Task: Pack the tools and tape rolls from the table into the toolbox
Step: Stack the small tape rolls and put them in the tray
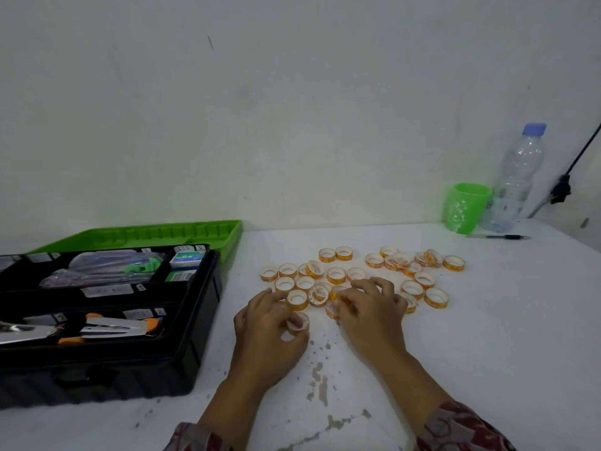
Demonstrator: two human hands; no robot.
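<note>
Open toolbox (107, 320) sits at the frame's left on the white surface (487, 336); at centre, my left grip (270, 330) pinches one tape roll (297, 322), my right grip (367, 312) curls round a second roll (333, 310), loose rolls (336, 275) scattered just beyond.

Orange with white print on the tape rolls (336, 275), pale whitish inside. Black on the toolbox (195, 320), bright green on the slotted tray (208, 232) behind it. Silver with orange ends on the staplers (113, 327); blue and white on the small box (187, 258) in a far compartment. Green with white blotches on the cup (465, 206); clear with a blue cap on the bottle (517, 177). Black on the pen (500, 236) and the cable (579, 157). White with grey chipped specks on the table (487, 320). Off-white on the wall (292, 92). Dark red with a grey-and-white pattern on the sleeves (461, 428).
</note>
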